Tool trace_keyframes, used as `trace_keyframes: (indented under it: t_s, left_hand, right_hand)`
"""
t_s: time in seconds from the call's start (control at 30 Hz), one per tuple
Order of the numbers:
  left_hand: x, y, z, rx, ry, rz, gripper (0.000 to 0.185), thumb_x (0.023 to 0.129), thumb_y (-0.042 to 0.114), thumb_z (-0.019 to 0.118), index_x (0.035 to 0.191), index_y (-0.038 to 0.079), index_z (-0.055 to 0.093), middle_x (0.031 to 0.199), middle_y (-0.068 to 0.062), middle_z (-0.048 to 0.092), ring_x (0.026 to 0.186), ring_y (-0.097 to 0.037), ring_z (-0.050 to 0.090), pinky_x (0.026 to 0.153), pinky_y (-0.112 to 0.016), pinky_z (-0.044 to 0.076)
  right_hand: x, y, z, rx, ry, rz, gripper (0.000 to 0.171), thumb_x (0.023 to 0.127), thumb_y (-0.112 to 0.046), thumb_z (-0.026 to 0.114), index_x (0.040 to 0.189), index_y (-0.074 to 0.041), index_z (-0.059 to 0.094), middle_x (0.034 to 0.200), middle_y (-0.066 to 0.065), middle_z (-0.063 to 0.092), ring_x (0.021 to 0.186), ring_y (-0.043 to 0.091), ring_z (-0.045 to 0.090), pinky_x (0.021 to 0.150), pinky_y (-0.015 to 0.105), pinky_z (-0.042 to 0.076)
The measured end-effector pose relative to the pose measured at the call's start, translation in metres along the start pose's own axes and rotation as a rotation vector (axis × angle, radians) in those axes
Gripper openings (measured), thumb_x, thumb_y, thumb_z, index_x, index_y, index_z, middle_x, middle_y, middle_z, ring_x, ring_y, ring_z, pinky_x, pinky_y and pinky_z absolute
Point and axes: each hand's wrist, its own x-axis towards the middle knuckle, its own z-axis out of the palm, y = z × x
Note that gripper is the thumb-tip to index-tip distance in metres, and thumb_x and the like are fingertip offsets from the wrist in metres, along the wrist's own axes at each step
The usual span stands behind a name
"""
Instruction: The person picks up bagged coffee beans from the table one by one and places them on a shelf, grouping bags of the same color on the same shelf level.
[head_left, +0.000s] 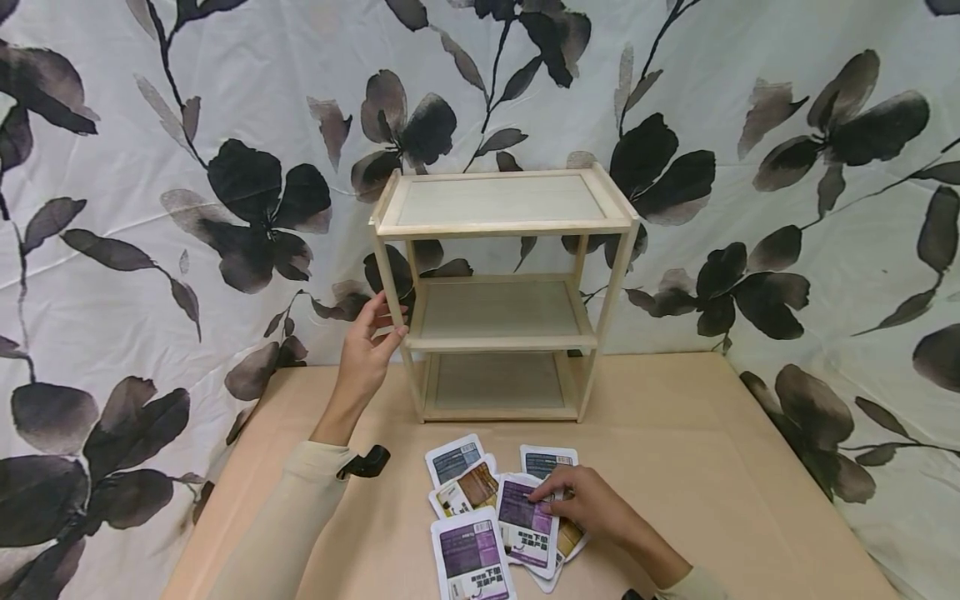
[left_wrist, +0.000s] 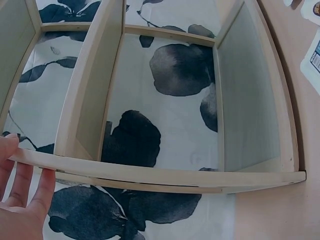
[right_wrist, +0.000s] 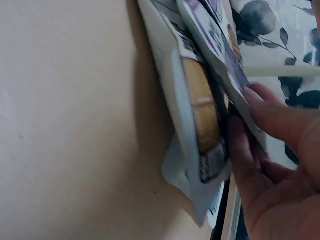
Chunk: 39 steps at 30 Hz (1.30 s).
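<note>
Surface: tan table point(head_left: 697, 467), backed on all visible sides by a leaf-print cloth point(head_left: 150, 208). Wooden three-tier shelf point(head_left: 498, 296) stands at the table's far edge, tiers bare. Packets fan out near the front edge. Left hand point(head_left: 367, 350): fingers straight, slightly apart, touching the shelf's left front post at middle-tier height. Right hand point(head_left: 588, 504): fingers pinch the purple packet point(head_left: 525, 523) atop the pile. Bare tabletop right of the shelf and packets; a narrower strip at left.
</note>
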Motion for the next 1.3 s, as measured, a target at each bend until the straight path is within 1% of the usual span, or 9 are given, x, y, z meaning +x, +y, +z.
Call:
trace_keyframes:
  t_s: [0.2, 0.33, 0.4, 0.67, 0.8, 0.9, 1.1, 1.2, 1.3]
  left_hand:
    - [-0.001, 0.001, 0.000, 0.000, 0.003, 0.001, 0.058, 0.095, -0.010, 0.062, 0.149, -0.001, 0.044, 0.130, -0.033, 0.056, 0.115, -0.043, 0.057, 0.089, -0.032, 0.052]
    - [-0.002, 0.000, 0.000, 0.004, 0.002, 0.001, 0.059, 0.095, -0.010, 0.062, 0.150, -0.001, 0.043, 0.130, -0.032, 0.057, 0.115, -0.041, 0.058, 0.088, -0.026, 0.052]
    - [-0.002, 0.000, 0.001, 0.005, 0.000, 0.003, 0.059, 0.095, -0.010, 0.062, 0.150, -0.002, 0.042, 0.130, -0.031, 0.057, 0.114, -0.041, 0.058, 0.087, -0.023, 0.052]
    - [-0.001, 0.002, 0.002, 0.008, 0.002, -0.003, 0.058, 0.095, -0.009, 0.063, 0.149, -0.001, 0.044, 0.129, -0.028, 0.058, 0.114, -0.037, 0.059, 0.088, -0.029, 0.052]
    - [-0.002, 0.001, 0.002, 0.021, 0.005, -0.012, 0.058, 0.095, -0.009, 0.062, 0.149, 0.000, 0.044, 0.129, -0.027, 0.059, 0.114, -0.037, 0.059, 0.089, -0.032, 0.052]
    - [-0.003, 0.001, 0.002, 0.023, 0.006, -0.017, 0.058, 0.095, -0.009, 0.062, 0.149, 0.001, 0.044, 0.128, -0.025, 0.059, 0.115, -0.039, 0.059, 0.091, -0.035, 0.052]
    - [-0.002, 0.000, 0.001, 0.020, 0.008, -0.012, 0.058, 0.095, -0.009, 0.062, 0.149, -0.001, 0.044, 0.128, -0.026, 0.059, 0.115, -0.040, 0.059, 0.092, -0.043, 0.052]
    - [-0.002, 0.000, 0.001, 0.023, 0.008, -0.012, 0.057, 0.095, -0.009, 0.063, 0.149, 0.000, 0.044, 0.128, -0.026, 0.059, 0.115, -0.039, 0.059, 0.093, -0.045, 0.052]
    - [-0.002, 0.000, 0.001, 0.026, 0.008, -0.015, 0.057, 0.095, -0.009, 0.062, 0.149, 0.000, 0.044, 0.128, -0.027, 0.059, 0.115, -0.038, 0.059, 0.093, -0.047, 0.052]
  right_hand:
    - [-0.006, -0.006, 0.009, -0.059, 0.014, -0.038, 0.026, 0.084, -0.016, 0.082, 0.111, -0.013, 0.079, 0.101, -0.002, 0.063, 0.092, 0.007, 0.054, 0.078, 0.024, 0.047]
    - [-0.009, -0.007, 0.015, -0.105, 0.052, -0.125, 0.033, 0.081, -0.012, 0.083, 0.113, -0.011, 0.078, 0.098, -0.003, 0.062, 0.087, 0.006, 0.054, 0.073, 0.025, 0.048]
    - [-0.009, -0.007, 0.017, -0.105, 0.089, -0.130, 0.031, 0.082, -0.009, 0.082, 0.112, -0.012, 0.079, 0.096, -0.004, 0.064, 0.085, 0.006, 0.056, 0.072, 0.025, 0.049]
    - [-0.004, -0.009, 0.018, -0.115, 0.193, -0.018, 0.020, 0.087, -0.010, 0.078, 0.105, -0.019, 0.080, 0.093, -0.007, 0.064, 0.085, 0.007, 0.056, 0.073, 0.024, 0.049]
    - [-0.006, -0.008, 0.015, -0.050, 0.120, 0.045, 0.022, 0.085, -0.023, 0.081, 0.107, -0.018, 0.079, 0.100, -0.005, 0.068, 0.091, 0.009, 0.057, 0.079, 0.025, 0.048]
    - [-0.008, -0.007, 0.013, -0.002, 0.054, 0.072, 0.026, 0.086, -0.025, 0.080, 0.111, -0.017, 0.079, 0.104, -0.003, 0.069, 0.093, 0.011, 0.058, 0.082, 0.025, 0.048]
    - [-0.007, -0.005, 0.017, -0.029, 0.096, 0.033, 0.020, 0.092, -0.011, 0.073, 0.110, -0.016, 0.079, 0.103, -0.002, 0.071, 0.094, 0.009, 0.060, 0.080, 0.025, 0.052]
    - [-0.005, -0.006, 0.019, -0.050, 0.143, 0.007, 0.022, 0.094, -0.004, 0.068, 0.109, -0.015, 0.079, 0.095, -0.003, 0.066, 0.088, 0.006, 0.056, 0.077, 0.022, 0.051]
    - [-0.004, -0.008, 0.020, -0.052, 0.134, 0.006, 0.023, 0.096, -0.003, 0.065, 0.113, -0.012, 0.078, 0.091, -0.002, 0.057, 0.084, 0.006, 0.049, 0.075, 0.021, 0.048]
